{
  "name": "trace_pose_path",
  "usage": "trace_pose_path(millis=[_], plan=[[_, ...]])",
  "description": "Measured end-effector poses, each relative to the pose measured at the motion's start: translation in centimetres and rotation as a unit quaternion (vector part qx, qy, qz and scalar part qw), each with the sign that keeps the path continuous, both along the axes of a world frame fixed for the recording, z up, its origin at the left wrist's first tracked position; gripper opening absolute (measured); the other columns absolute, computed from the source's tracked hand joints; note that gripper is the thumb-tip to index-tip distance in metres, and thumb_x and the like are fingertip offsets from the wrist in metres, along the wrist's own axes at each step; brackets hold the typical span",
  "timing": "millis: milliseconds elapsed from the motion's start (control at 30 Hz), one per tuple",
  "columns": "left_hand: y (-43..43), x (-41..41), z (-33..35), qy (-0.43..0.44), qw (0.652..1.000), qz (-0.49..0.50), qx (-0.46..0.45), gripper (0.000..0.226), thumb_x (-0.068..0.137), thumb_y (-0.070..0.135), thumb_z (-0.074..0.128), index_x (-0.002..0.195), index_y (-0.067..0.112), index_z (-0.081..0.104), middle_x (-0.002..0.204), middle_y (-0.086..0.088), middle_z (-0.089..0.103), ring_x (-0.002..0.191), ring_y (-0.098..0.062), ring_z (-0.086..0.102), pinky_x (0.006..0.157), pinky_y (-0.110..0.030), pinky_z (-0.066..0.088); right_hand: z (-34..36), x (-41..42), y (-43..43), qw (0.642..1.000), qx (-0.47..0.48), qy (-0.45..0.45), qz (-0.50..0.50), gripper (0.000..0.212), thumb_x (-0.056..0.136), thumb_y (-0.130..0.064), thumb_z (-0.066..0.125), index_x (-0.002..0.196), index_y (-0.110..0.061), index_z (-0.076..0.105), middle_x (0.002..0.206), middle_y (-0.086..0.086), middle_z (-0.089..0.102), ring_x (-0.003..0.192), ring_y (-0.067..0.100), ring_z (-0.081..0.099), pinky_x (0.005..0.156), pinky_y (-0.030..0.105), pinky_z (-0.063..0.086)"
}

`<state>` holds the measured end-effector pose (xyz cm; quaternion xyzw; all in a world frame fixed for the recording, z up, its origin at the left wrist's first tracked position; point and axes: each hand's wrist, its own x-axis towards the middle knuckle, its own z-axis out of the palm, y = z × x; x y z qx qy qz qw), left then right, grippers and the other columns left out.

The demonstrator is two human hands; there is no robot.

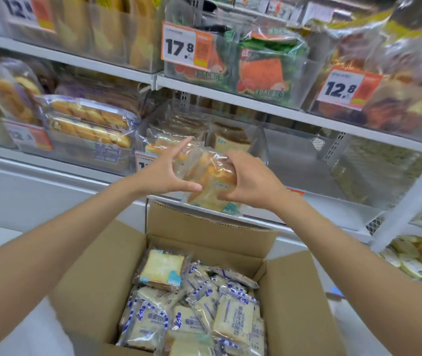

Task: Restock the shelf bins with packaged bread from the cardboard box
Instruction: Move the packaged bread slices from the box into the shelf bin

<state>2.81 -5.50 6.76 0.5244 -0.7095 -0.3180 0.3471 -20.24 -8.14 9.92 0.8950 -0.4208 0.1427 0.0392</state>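
Above the cardboard box (204, 228), right hand (252, 182) grips a clear bread pack (204, 173); left hand (162, 173), splayed wide, seemingly touches it.

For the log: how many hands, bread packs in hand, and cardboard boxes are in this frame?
Hands: 2, the left hand and the right hand
Bread packs in hand: 1, the bread pack held between them
Cardboard boxes: 1, the open cardboard box
Total: 4
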Motion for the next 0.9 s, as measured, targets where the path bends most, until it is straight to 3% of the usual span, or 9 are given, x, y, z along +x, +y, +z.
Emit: trace_pose_path(millis=[67,167,267,400,500,567,700,833,900], plan=[[-1.4,1.9,0.6,-0.011,0.999,0.051,-0.013,0.105,0.067,0.054,0.080,0.152,0.040,0.019,0.160,0.009,0.021,0.144,-0.011,0.024,0.113,-0.038,0.028,2.8,-1.0,-1.1,0.999,-0.033,-0.037,-0.010,0.077,0.062,-0.050,0.081,0.124,-0.022,0.047,0.111,-0.001,0.056,0.100,0.020,0.055,0.086,0.039,0.044],[-3.9,3.4,0.8,-0.013,0.989,0.130,-0.066,0.069,0.087,0.044,0.067,0.148,0.033,0.035,0.153,0.004,0.036,0.139,-0.016,0.035,0.112,-0.040,0.033,5.6,-2.3,-3.6,0.992,-0.090,-0.084,-0.027,0.071,0.062,-0.046,0.082,0.119,-0.019,0.048,0.108,0.003,0.056,0.097,0.024,0.054,0.082,0.042,0.045],[-6.8,3.0,0.6,-0.092,0.976,0.150,-0.126,0.052,0.096,0.030,0.053,0.145,0.020,0.043,0.150,0.000,0.043,0.138,-0.017,0.039,0.114,-0.037,0.031,5.0,-2.0,-7.1,0.991,-0.114,-0.012,-0.065,0.073,0.062,-0.045,0.082,0.119,-0.016,0.048,0.107,0.006,0.055,0.097,0.028,0.054,0.080,0.040,0.044],[-11.0,1.7,-0.7,-0.294,0.937,0.118,-0.148,0.050,0.102,0.037,0.038,0.147,0.018,0.040,0.152,-0.005,0.041,0.142,-0.022,0.033,0.118,-0.045,0.019,1.8,-0.4,-12.1,0.984,-0.034,0.107,-0.135,0.080,0.062,-0.053,0.082,0.120,-0.015,0.042,0.112,0.007,0.056,0.101,0.031,0.056,0.078,0.038,0.040],[-12.6,2.0,-2.9,-0.394,0.902,0.112,-0.134,0.061,0.100,0.052,0.013,0.150,0.024,0.035,0.153,-0.005,0.039,0.143,-0.024,0.029,0.118,-0.051,0.014,-0.9,1.5,-15.5,0.962,0.102,0.174,-0.183,0.110,0.059,-0.060,0.083,0.142,-0.010,0.031,0.138,0.015,0.049,0.124,0.034,0.050,0.099,0.040,0.043],[-12.8,2.3,-4.0,-0.387,0.899,0.127,-0.159,0.073,0.093,0.057,0.002,0.148,0.025,0.038,0.152,-0.004,0.041,0.142,-0.024,0.032,0.117,-0.049,0.015,-2.5,2.6,-16.9,0.956,0.176,0.168,-0.161,0.121,0.057,-0.063,0.083,0.149,-0.012,0.023,0.146,0.013,0.044,0.129,0.032,0.046,0.105,0.040,0.041],[-12.8,2.2,-4.9,-0.367,0.898,0.145,-0.193,0.072,0.094,0.056,0.003,0.146,0.027,0.042,0.151,-0.002,0.044,0.142,-0.022,0.033,0.118,-0.048,0.015,-3.3,1.3,-18.8,0.975,0.118,0.133,-0.134,0.115,0.065,-0.050,0.084,0.154,-0.028,0.013,0.148,0.008,0.044,0.129,0.029,0.046,0.101,0.033,0.040],[-12.7,2.0,-5.2,-0.355,0.895,0.160,-0.218,0.066,0.097,0.053,0.011,0.141,0.023,0.050,0.144,-0.004,0.052,0.137,-0.025,0.041,0.116,-0.048,0.021,-3.5,1.2,-19.1,0.953,0.019,0.246,-0.176,0.128,0.063,-0.069,0.075,0.154,-0.032,-0.007,0.161,0.010,0.010,0.147,0.033,0.013,0.120,0.049,0.010],[-12.7,2.0,-5.2,-0.351,0.896,0.161,-0.221,0.067,0.097,0.053,0.011,0.140,0.023,0.052,0.143,-0.005,0.053,0.137,-0.025,0.043,0.115,-0.049,0.022,-3.7,1.9,-19.2,0.953,0.053,0.230,-0.187,0.128,0.065,-0.063,0.078,0.155,-0.028,-0.007,0.157,0.011,0.027,0.141,0.032,0.031,0.114,0.047,0.027]])
